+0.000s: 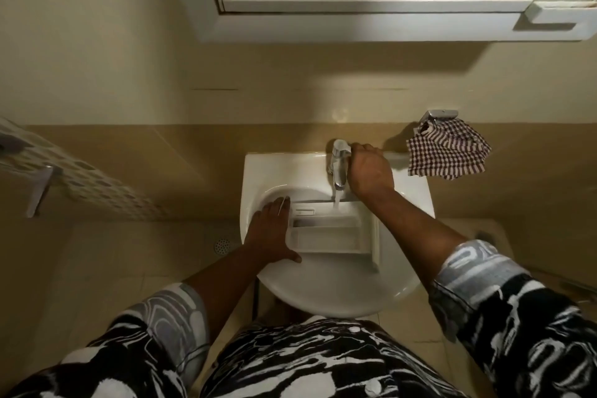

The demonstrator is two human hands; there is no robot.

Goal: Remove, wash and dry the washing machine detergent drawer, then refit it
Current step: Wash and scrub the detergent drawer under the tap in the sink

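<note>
Beige bathroom, white basin (323, 297): your left hand (269, 231) lies flat against the detergent drawer (326, 236) under running water (336, 199), your right hand (371, 171) grips the tap lever (340, 148).

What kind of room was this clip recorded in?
Most likely a small home bathroom. A white washbasin with a tap stands against a tiled wall, a mirrored cabinet hangs above it, and a floor drain is set in the tiles to the basin's left.
</note>
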